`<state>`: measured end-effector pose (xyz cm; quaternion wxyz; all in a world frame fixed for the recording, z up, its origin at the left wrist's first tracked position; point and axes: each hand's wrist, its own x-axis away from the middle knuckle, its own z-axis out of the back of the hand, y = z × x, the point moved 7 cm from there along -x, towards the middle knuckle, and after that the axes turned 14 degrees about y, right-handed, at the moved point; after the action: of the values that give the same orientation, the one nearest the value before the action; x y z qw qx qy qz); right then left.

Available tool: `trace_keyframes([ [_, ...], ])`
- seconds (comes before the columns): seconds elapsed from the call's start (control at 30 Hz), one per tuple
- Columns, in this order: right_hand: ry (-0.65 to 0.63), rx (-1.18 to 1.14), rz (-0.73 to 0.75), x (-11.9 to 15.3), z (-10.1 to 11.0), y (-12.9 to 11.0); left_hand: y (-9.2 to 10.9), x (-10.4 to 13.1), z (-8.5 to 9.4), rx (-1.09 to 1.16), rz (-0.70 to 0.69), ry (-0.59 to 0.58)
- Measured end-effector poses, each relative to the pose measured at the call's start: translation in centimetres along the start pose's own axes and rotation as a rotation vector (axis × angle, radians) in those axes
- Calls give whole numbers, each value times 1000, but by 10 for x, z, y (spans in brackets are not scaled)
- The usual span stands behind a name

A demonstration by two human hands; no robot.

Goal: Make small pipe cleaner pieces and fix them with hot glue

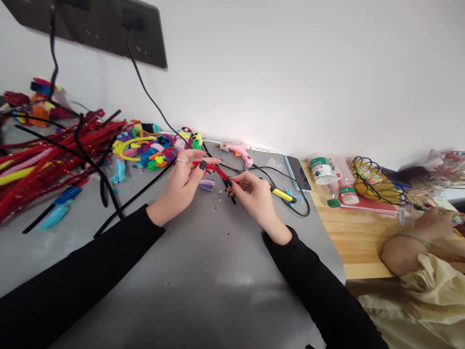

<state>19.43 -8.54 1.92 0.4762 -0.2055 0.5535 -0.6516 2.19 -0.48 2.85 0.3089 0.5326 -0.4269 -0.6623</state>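
Note:
Between my hands stretches a short red pipe cleaner (220,171). My left hand (184,185) pinches its left end between thumb and fingers. At its right end, the thumb and index finger of my right hand (253,195) close on it. A black strip (233,198) shows just below my right fingertips; whether it is joined to the red piece I cannot tell. A small purple fuzzy piece (207,185) lies on the grey tabletop (218,271) under my hands. Behind them rests a pink glue gun (238,151). Beside my right hand lies a yellow-handled tool (283,195).
Red pipe cleaners (65,155) are heaped at left, with colourful fuzzy pieces (145,148) beside them. Black cords hang from a wall socket panel (109,29). A phone (300,173) lies at right. Bottles (321,169) stand on a wooden table (337,232), near another person's arm (405,249).

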Motion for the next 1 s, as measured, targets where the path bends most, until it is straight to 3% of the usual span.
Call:
trace_keyframes([
  [0.2, 55, -49, 2, 0, 0, -3, -7, -7, 3, 29, 93, -4],
  [0.4, 93, -14, 73, -3, -2, -9, -6, -5, 3, -150, -50, -42],
  [0.6, 64, 82, 179, 0, -17, -12, 1, -7, 3, -354, -170, -61],
  [0.8, 115, 211, 311, 8, -30, -29, -1, -8, 7, -328, -175, -20],
  [1.0, 96, 237, 341, 17, -42, -38, 1, -6, 7, -259, -207, -14],
])
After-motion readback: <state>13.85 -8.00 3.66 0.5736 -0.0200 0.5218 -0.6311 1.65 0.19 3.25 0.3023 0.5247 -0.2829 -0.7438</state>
